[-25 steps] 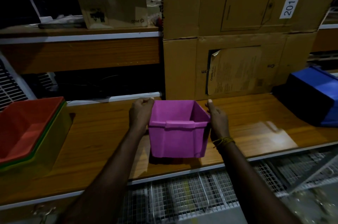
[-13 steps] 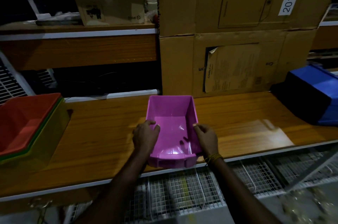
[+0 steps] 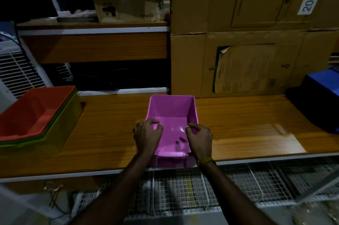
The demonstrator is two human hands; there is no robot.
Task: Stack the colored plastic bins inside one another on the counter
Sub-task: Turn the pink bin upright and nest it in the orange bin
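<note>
A pink plastic bin [image 3: 172, 109] sits open side up on the wooden counter [image 3: 110, 125], its front end overhanging the counter's front edge. My left hand [image 3: 146, 135] curls over its left rim and my right hand [image 3: 200, 137] curls over its right rim, both near the front end. At the far left stands a stack of nested bins: a red bin [image 3: 34, 112] inside a green one [image 3: 60, 114], inside a yellow one [image 3: 62, 133]. A blue bin [image 3: 322, 85] lies tipped at the far right of the counter.
Large cardboard boxes [image 3: 247, 59] rise directly behind the pink bin. A wooden shelf [image 3: 95, 46] with a smaller box is at the back left. Wire mesh baskets [image 3: 183, 188] lie below the counter's edge. Bare counter lies on both sides of the pink bin.
The pink bin came down from a raised position towards me, so its inside now faces up. My hands slid from its upper sides to its rims near the front.
</note>
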